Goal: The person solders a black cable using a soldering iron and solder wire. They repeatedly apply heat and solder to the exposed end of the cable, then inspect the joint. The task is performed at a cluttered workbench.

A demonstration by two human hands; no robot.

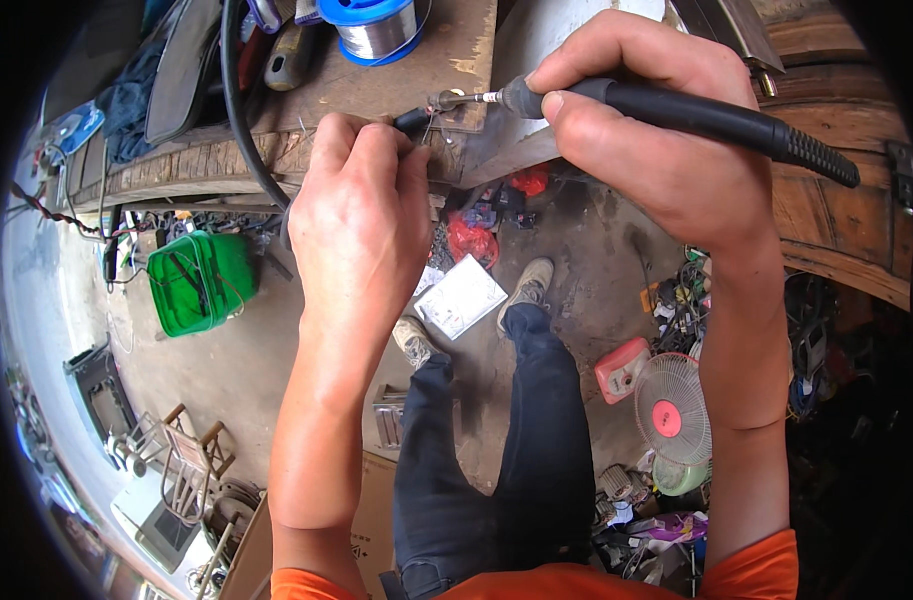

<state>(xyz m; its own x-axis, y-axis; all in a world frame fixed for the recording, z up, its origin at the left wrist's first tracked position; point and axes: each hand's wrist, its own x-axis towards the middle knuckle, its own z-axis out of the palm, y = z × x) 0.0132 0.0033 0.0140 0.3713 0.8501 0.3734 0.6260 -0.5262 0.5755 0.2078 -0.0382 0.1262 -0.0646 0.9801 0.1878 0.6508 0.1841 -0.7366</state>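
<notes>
Soldering iron [686,112] in hand, the person is working at the near edge of the wooden bench [211,150]. The right hand [666,165] is gripping the iron's black handle, thumb and forefinger pinching close to its front collar, while the ribbed cord sleeve is sticking out to the right behind the hand. Its thin metal shaft is pointing left, the tip meeting a small metal terminal [442,100] at the bench edge; whether they are actually touching is too small to tell.

The left hand [361,190] is closing its fingers around a black cable end [411,121], which is pointing toward that terminal. A thick black cable [238,110] is curving down past this hand; its far run is hiding behind the wrist, so I cannot tell whether it is joining the held piece.

Beyond the hands, a blue-flanged spool of solder wire [381,35] is standing on the bench, with a worn tool handle [290,60] lying to its left. Below, a green bucket [201,285] is sitting on the floor to the left, and a round fan guard [673,405] is showing beside the right forearm.
</notes>
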